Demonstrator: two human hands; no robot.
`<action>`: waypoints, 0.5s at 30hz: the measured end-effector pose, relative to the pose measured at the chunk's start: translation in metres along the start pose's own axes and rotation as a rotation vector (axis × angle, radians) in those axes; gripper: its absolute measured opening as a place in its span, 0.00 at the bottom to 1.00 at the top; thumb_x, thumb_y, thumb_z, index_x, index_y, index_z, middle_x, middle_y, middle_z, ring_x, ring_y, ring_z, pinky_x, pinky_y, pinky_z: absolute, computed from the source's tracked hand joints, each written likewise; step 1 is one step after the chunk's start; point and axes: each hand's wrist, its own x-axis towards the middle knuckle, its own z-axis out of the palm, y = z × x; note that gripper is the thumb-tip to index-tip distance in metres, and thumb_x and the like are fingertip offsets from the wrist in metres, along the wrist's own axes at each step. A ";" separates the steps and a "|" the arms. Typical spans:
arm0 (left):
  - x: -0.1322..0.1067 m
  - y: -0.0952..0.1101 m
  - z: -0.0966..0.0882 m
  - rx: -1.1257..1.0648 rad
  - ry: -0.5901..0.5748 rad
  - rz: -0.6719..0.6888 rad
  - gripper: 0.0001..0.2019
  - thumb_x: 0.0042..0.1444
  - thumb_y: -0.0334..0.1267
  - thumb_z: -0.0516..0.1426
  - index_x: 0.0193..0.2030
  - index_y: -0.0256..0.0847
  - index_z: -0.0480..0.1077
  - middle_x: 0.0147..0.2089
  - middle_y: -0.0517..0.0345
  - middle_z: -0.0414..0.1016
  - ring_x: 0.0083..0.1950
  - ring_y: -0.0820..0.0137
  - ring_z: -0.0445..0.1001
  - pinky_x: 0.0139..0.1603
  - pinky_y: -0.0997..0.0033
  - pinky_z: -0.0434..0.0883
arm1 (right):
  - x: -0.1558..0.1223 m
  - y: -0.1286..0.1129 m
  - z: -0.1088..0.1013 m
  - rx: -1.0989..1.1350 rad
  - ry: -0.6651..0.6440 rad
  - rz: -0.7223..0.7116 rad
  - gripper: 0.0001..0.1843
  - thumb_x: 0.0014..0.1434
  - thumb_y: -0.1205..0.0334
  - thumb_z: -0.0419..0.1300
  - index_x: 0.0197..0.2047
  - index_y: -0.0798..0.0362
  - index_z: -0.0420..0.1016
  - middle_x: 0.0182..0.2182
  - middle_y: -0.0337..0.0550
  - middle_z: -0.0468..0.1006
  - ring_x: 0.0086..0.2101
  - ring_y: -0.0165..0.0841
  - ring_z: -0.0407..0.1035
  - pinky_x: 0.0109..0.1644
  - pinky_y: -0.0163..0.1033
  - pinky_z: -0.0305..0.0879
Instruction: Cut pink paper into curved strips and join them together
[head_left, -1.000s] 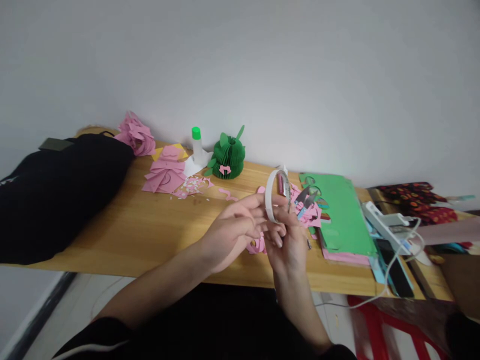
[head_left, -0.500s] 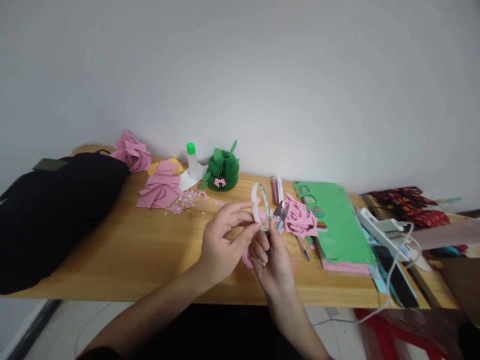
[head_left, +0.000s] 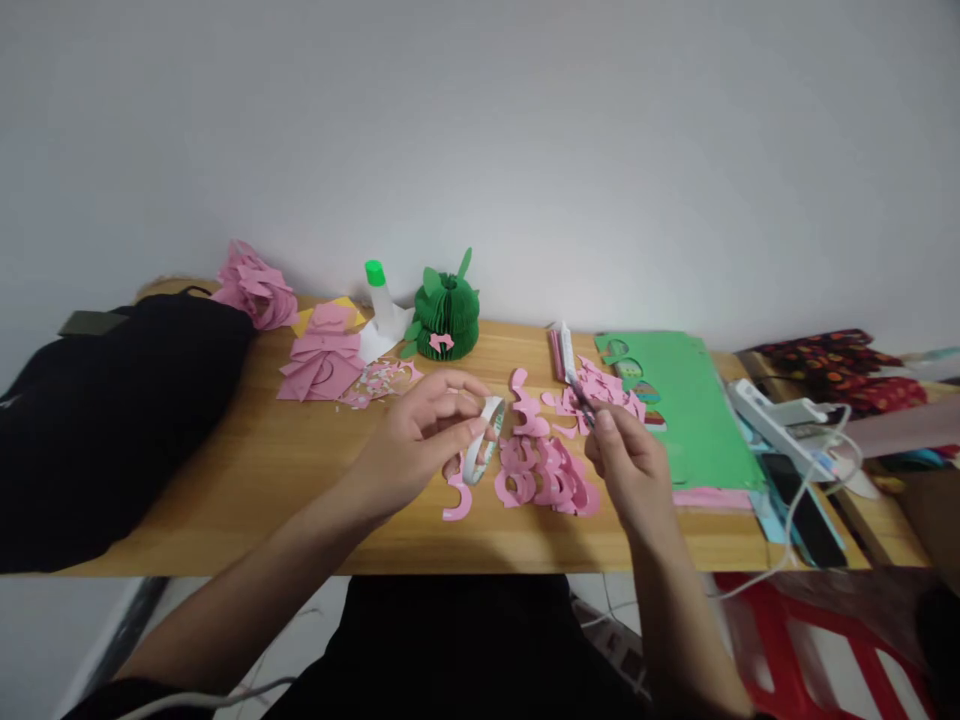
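Observation:
My left hand grips a white roll of tape between thumb and fingers, tilted above the table. My right hand is closed round a pair of scissors, whose blades point away from me toward the back. Between and below my hands lie curved pink paper cut-outs, some of them overlapping. One pink cut-out sits just beneath the tape. Past the scissors is a heap of pink paper scraps.
A green pleated paper cactus stands at the back beside a green-capped glue bottle. Pink sheets and a black bag are on the left. Green sheets, a power strip and a phone lie right.
My hands have moved apart: the right with the scissors went to the right, the left lowered the tape slightly left. The pink cut-outs between them now show. The view has shifted a little.

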 end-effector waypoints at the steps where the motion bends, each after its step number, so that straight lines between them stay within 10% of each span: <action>1: -0.001 0.001 0.000 0.011 -0.014 -0.019 0.08 0.54 0.34 0.60 0.41 0.40 0.66 0.31 0.63 0.74 0.21 0.80 0.65 0.20 0.80 0.62 | 0.000 -0.005 -0.004 -0.049 -0.072 -0.031 0.15 0.56 0.48 0.63 0.37 0.51 0.82 0.20 0.35 0.74 0.18 0.25 0.58 0.19 0.31 0.54; 6: -0.001 0.002 0.000 0.092 -0.078 -0.062 0.10 0.54 0.34 0.59 0.43 0.41 0.65 0.30 0.64 0.73 0.21 0.78 0.65 0.19 0.79 0.60 | 0.002 -0.029 -0.009 -0.217 -0.397 -0.095 0.12 0.57 0.54 0.64 0.39 0.49 0.85 0.25 0.39 0.82 0.23 0.30 0.68 0.25 0.34 0.64; 15: 0.000 0.004 0.005 0.237 -0.149 0.024 0.09 0.55 0.32 0.57 0.43 0.41 0.66 0.29 0.64 0.71 0.33 0.72 0.72 0.38 0.70 0.68 | 0.008 -0.034 -0.007 -0.284 -0.501 -0.048 0.14 0.57 0.51 0.63 0.39 0.50 0.85 0.27 0.41 0.84 0.22 0.29 0.69 0.23 0.33 0.64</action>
